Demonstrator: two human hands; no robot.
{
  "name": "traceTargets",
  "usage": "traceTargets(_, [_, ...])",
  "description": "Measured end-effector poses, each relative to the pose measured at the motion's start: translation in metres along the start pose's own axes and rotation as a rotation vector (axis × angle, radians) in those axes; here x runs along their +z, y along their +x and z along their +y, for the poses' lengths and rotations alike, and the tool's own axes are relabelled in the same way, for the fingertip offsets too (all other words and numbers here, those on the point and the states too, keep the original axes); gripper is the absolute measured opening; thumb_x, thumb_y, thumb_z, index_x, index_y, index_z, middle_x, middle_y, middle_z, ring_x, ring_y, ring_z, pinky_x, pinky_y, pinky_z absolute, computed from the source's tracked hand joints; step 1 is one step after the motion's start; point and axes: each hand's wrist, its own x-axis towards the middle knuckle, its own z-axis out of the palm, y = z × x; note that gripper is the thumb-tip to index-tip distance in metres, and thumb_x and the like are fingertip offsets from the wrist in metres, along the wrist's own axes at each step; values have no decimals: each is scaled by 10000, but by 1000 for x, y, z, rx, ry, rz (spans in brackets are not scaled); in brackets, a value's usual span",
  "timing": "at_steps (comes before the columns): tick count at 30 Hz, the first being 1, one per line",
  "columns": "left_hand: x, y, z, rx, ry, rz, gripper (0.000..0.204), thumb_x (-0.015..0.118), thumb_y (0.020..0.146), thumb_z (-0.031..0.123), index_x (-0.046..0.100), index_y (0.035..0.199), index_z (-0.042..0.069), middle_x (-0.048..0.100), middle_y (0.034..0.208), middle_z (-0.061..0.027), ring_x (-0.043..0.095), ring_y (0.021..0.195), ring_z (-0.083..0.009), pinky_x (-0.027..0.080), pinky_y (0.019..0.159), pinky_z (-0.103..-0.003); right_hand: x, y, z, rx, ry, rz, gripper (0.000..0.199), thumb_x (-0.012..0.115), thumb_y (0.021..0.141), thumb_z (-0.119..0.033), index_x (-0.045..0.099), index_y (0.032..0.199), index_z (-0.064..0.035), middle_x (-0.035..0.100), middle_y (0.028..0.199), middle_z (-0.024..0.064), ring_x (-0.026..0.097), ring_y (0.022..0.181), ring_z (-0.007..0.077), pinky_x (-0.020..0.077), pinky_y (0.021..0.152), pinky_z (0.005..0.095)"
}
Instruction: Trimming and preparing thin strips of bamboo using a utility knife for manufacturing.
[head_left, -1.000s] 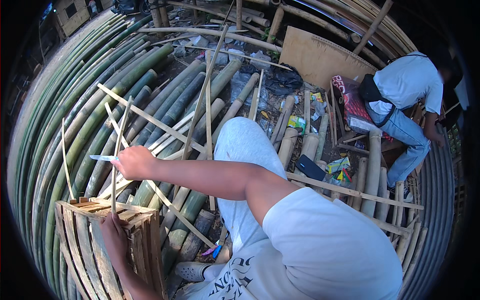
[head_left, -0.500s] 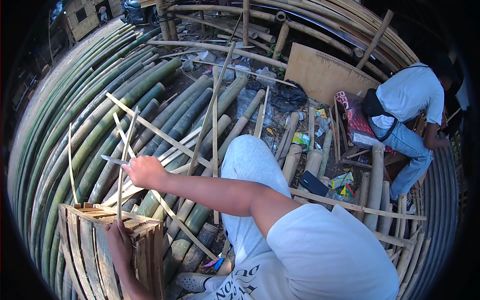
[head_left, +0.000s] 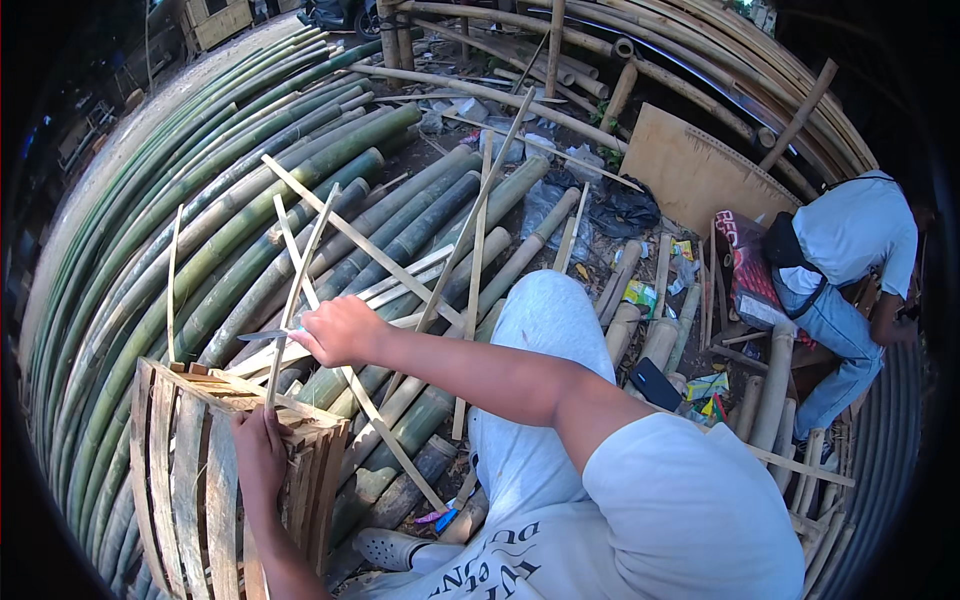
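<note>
- Outdoors, a yard floor is covered by long green bamboo poles (head_left: 200, 250) lying side by side, curving from the lower left up toward the top of the view.
- Paler, dry bamboo poles (head_left: 560, 60) are stacked across the top and right edge, with a flat brown board (head_left: 690, 170) leaning among them.
- At the right, another person in a light shirt and jeans (head_left: 850, 270) sits bent forward, well apart from the work, next to a red patterned bag (head_left: 745, 270).
- Small litter lies on the ground between the two people: coloured wrappers (head_left: 640, 295) and a dark flat object (head_left: 655, 383).
- At the lower left stands a half-built woven bamboo basket (head_left: 180, 470), its flat slats upright and its rim unfinished.
- Thin split bamboo strips (head_left: 370, 250) lie crossed over the green poles just above the basket; several rise from the basket's rim.
- The left hand (head_left: 262, 450) grips the basket's near wall at the rim, fingers closed over the slats.
- The right hand (head_left: 340, 330) is closed around the handle of a knife (head_left: 265, 336), arm reaching across the body; it is above the basket, apart from the left hand.
- The knife blade points left and meets an upright thin strip (head_left: 290, 300) that rises from the basket just beside the left hand.
- A grey sandal (head_left: 385, 548) shows by the person's leg at the bottom.
</note>
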Motion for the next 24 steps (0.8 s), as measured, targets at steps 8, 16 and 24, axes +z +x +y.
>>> traceTargets(8, [5, 13, 1, 87, -72, -9, 373, 409, 1032, 174, 573, 724, 43, 619, 651, -116, 552, 654, -342, 406, 879, -412, -12, 11, 16, 257, -50, 176, 495, 454, 1004, -382, 636, 732, -11, 638, 676, 240, 642, 662, 437, 514, 596, 524])
traceTargets(16, [3, 5, -6, 30, -80, -51, 343, 387, 1049, 205, 540, 788, 44, 597, 666, -148, 596, 720, -372, 376, 947, -465, -9, 7, 7, 209, -82, 57, 525, 428, 1009, -387, 652, 732, -1, 653, 706, 247, 659, 710, 438, 524, 652, 530])
traceTargets(24, [2, 8, -6, 41, -128, -63, 350, 395, 1046, 209, 547, 781, 38, 595, 664, -156, 586, 701, -372, 381, 933, -450, -4, -4, 2, 104, -28, -69, 532, 435, 1008, -410, 632, 714, -12, 647, 704, 240, 648, 724, 441, 514, 671, 534])
